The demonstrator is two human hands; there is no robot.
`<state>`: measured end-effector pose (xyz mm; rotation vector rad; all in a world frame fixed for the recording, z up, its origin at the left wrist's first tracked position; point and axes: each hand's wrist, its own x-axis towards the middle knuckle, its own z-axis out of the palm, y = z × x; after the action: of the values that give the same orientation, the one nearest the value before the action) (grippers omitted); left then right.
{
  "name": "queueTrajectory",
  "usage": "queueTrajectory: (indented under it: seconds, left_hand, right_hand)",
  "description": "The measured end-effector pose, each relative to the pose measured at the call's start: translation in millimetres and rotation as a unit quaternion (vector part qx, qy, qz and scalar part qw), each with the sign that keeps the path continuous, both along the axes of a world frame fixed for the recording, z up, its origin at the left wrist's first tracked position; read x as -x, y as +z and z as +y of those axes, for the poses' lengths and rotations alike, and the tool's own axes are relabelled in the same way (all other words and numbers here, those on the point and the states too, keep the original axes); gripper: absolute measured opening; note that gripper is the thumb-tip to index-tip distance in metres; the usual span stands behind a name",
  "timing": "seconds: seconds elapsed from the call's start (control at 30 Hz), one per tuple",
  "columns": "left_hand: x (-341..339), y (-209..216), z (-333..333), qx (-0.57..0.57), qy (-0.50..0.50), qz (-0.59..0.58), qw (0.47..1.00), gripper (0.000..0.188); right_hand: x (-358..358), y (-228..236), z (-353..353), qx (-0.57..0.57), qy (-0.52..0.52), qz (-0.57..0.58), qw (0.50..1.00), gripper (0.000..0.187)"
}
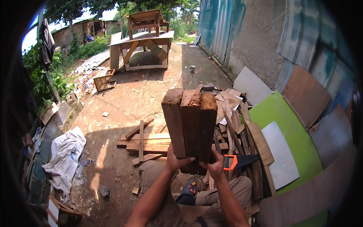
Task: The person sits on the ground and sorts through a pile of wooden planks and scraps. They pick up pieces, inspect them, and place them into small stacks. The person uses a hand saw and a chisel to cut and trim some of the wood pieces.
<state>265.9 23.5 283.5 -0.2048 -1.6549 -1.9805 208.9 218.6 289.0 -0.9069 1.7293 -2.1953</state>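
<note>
Three thick wooden blocks (190, 126) stand upright side by side in front of me, their rough cut ends facing up. My left hand (178, 159) grips the bundle low on its left side, thumb across the near face. On the right side my right hand (214, 165) is closed round the same blocks, its thumb pointing toward the other. The fingers behind the wood are hidden. Just right of my right hand lies a handsaw (242, 161) with an orange and black handle and a dark blade.
Planks (149, 143) lie stacked on the ground beyond my knees. Wood scraps (230, 109) pile up at the right, beside a green panel (291, 136) and other leaning boards. A white sack (66, 155) lies at the left. Farther off are a wooden table (145, 67) and a tin can (192, 69).
</note>
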Motion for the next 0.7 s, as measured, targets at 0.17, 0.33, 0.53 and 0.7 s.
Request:
queueTrajectory:
  seconds: [0.17, 0.33, 0.53, 0.7]
  left_hand:
    - [3, -4, -9, -0.115, -0.029, -0.037, 0.992, 0.071]
    - [17, -13, -6, -0.321, -0.097, -0.065, 0.940, 0.059]
    - [25, -2, -17, -0.439, -0.140, -0.097, 0.882, 0.065]
    - [36, -17, -17, -0.456, -0.120, -0.130, 0.872, 0.069]
  right_hand:
    - [-10, 41, -13, -0.067, -0.001, 0.031, 0.997, 0.066]
    - [1, 69, -33, -0.150, -0.010, 0.101, 0.984, 0.049]
    - [47, 82, -55, -0.310, 0.125, 0.053, 0.941, 0.059]
    - [76, 73, -75, -0.348, 0.106, 0.021, 0.931, 0.064]
